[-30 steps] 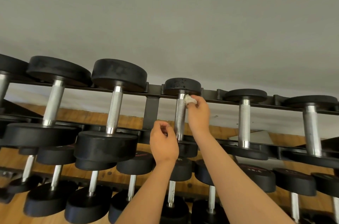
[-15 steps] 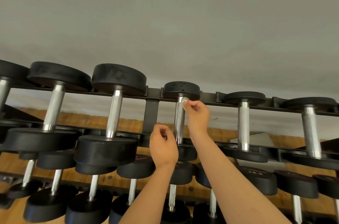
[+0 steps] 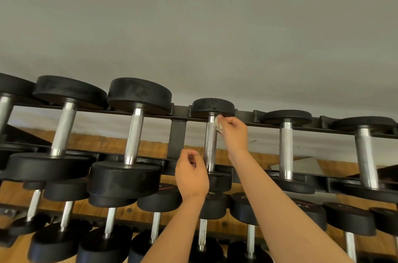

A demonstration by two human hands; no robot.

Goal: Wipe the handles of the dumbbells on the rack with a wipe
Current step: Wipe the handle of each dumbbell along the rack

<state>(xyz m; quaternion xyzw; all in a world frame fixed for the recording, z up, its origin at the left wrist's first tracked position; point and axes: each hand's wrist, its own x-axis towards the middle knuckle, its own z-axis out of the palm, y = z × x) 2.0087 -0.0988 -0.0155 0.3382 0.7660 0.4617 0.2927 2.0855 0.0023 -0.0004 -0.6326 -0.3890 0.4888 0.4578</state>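
Head view, one frame. Right hand is raised to the top tier of the rack and pinches a small white wipe between thumb and fingertips. I read the wipe at about 10 o'clock from the middle of that hand. It is pressed against the upper end of the knurled steel handle of the small dumbbell, just under its far black head. The rest of the handle runs down toward 6 o'clock from the wipe and is bare.

Left hand hangs at about 7 o'clock from the right hand, just beside the lower end of the same handle, on its 9 o'clock side. Its fingers are curled into a loose fist. I see only its back and can make out nothing held in it. I cannot tell whether it touches the handle.

At 9 o'clock from the wiped handle, past the rack's upright strut, sits a larger dumbbell. At 3 o'clock sits the next dumbbell, well apart from the right hand. More dumbbells fill the lower tier at 6 o'clock. The grey wall fills the upper half, and wooden floor shows between the rails.
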